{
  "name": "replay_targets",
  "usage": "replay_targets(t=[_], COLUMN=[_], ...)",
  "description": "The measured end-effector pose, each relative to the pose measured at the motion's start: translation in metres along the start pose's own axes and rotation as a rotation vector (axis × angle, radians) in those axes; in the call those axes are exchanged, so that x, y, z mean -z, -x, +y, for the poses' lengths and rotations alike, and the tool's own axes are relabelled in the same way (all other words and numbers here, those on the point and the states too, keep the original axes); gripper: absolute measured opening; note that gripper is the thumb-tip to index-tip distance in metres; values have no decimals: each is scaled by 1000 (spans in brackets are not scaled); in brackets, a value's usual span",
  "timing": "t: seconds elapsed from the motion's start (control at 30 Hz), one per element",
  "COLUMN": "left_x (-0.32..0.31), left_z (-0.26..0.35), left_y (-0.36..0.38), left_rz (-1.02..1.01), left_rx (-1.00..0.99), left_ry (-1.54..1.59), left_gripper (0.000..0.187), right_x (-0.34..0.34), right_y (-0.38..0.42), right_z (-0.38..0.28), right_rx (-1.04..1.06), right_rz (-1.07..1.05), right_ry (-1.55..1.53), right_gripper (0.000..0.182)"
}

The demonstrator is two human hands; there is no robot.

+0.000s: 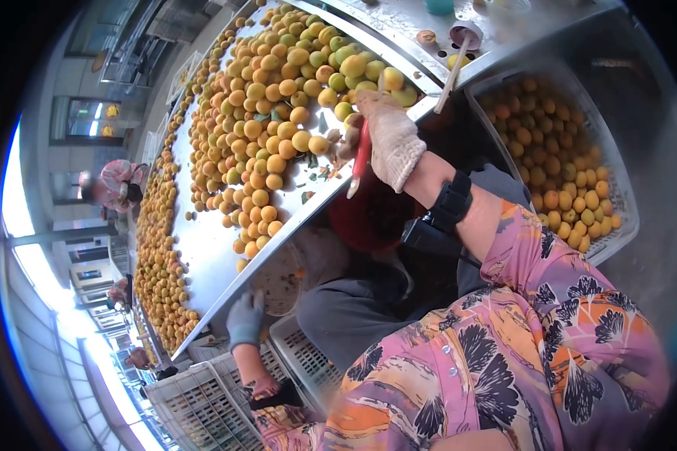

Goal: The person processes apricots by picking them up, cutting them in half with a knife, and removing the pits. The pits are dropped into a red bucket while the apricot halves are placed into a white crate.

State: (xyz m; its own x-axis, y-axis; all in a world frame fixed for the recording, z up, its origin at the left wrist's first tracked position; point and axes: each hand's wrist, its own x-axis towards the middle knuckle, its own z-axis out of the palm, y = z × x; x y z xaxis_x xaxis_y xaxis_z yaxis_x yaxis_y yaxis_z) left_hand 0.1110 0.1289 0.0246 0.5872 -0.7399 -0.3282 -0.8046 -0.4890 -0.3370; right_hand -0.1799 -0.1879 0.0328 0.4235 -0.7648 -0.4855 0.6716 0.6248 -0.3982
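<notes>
My right hand (pixel 390 139), in a whitish work glove, is closed around a red-handled tool (pixel 361 150) with a short pale tip, perhaps a knife. Its fingertips reach into the pile of yellow-orange apricots (pixel 271 98) near the table's corner. Several greenish apricots (pixel 353 66) lie beside the fingers. Lower down, my left hand (pixel 246 319), in a grey-blue glove, is below the table edge by a pale bucket (pixel 282 289). Its fingers look apart, and I see nothing held in them; the palm is hidden.
The metal table (pixel 203 278) carries a second band of apricots (pixel 162 248) along its far side. A crate (pixel 620 203) of apricots stands at right, and white plastic crates (pixel 203 406) at lower left. A red bucket (pixel 361 218) sits beneath the table. Another person (pixel 116 184) is across it.
</notes>
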Motion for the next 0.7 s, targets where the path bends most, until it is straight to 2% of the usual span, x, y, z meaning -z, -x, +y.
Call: replay_targets(t=[0.03, 0.1, 0.17, 0.2, 0.23, 0.27, 0.33, 0.4, 0.43, 0.47, 0.5, 0.53, 0.6, 0.7], left_x=[-13, -25, -49, 34, 26, 64, 91, 122, 121, 117, 111, 105, 101, 97], left_z=[-10, -11, -30, 45, 47, 82, 122, 167, 183, 196, 203, 210, 219, 223], left_y=[7, 20, -21, -3, -29, -38, -77, -102, -117, -132, -149, -162, -171, -176], left_rz=[2, 206, 294, 274, 405, 332, 354, 175, 305, 431, 393, 352, 362, 305], left_rx=[-5, 86, -153, 7, -200, -88, -265, -191, -279, -355, -385, -414, -456, -383], left_ry=[-5, 404, 435, 910, 885, 992, 1032, 946, 688, 425, 355, 284, 314, 326], left_gripper=[35, 40, 43, 42, 41, 39, 42, 52, 57, 62, 64, 65, 59, 40], right_x=[1, 1, 2, 2, 3, 3, 6, 11, 12, 12, 9, 7, 3, 2], right_y=[-2, -1, 2, 3, 3, 3, 4, -2, -6, -8, -9, -8, -1, 8], right_z=[5, 4, 6, 6, 4, 3, 0, -1, -1, 0, 1, 1, 0, 3], right_rx=[110, 73, 102, 98, 137, 178, 248, 177, 182, 173, 164, 165, 208, 206], right_rz=[9, 44, 30, 23, 16, 10, -18, -131, -134, -152, -172, -180, -236, -265], right_ry=[143, 240, 558, 568, 707, 842, 864, 580, 590, 434, 279, 289, 345, 432], right_gripper=[19, 19, 45, 45, 42, 40, 33, 23, 23, 21, 20, 20, 24, 27])
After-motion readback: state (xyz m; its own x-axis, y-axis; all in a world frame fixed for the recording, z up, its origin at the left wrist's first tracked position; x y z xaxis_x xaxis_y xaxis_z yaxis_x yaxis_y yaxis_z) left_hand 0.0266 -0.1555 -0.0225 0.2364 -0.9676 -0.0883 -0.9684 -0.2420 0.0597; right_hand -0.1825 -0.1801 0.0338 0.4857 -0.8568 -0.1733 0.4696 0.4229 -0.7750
